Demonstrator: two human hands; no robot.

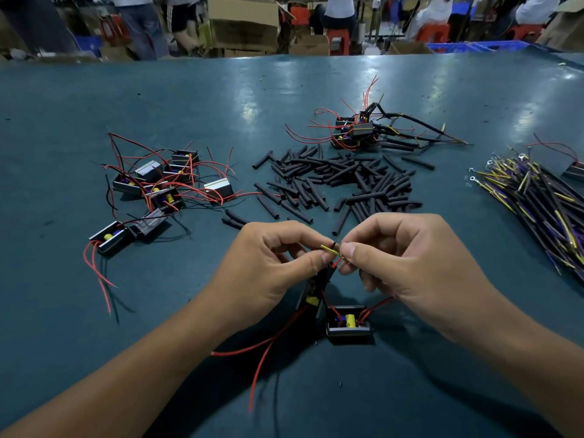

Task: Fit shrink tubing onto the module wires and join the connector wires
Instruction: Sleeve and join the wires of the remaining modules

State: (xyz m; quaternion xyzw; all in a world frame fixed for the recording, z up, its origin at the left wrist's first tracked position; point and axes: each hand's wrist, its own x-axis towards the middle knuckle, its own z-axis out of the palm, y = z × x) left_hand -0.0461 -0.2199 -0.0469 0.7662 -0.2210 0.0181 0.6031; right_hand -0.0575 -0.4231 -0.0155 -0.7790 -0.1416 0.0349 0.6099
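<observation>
Two hands, left hand (268,263) and right hand (407,257), pinch a yellow connector wire (329,248); its long axis runs left–right, bare end rightward.

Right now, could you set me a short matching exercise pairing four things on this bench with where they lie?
Things:
1. loose black tubing pieces
2. yellow and black wire bundle
3. module with yellow part
4. cluster of red-wired modules

Places:
A. far left
B. centre, beyond the hands
C. right edge
D. near edge, below the hands

Pairs: 1-B, 2-C, 3-D, 4-A
</observation>
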